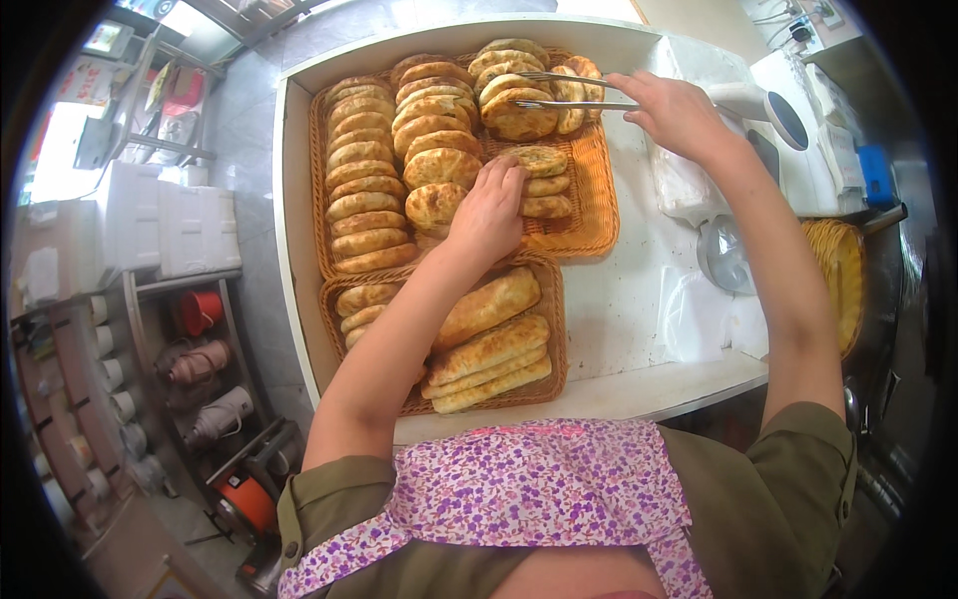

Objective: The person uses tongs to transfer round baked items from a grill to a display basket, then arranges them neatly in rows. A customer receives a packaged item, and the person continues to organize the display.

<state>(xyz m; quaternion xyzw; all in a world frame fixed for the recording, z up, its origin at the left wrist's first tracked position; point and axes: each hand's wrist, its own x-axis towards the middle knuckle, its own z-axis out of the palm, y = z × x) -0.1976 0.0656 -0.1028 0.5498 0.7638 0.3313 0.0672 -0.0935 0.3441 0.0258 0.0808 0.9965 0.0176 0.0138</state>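
My right hand (670,112) grips a pair of metal tongs (591,105). Their two arms are spread, reaching left over the browned round flatbreads (518,118) at the far right of the large wicker basket (599,180). Against the left end of a short row of flatbreads (545,185) rest the bent fingers of my left hand (490,210); its thumb is hidden, so I cannot tell whether it grips them. Two longer rows, a left row of flatbreads (364,187) and a middle row of flatbreads (441,161), fill the basket's left side.
A nearer wicker basket (555,322) holds long flat loaves (490,348) and rounds, partly under my left forearm. Both baskets stand in a white-walled tray (599,329). Clear plastic bags (677,172) lie at the right, near yellow baskets (834,277). Thermos flasks (221,412) sit on a left shelf.
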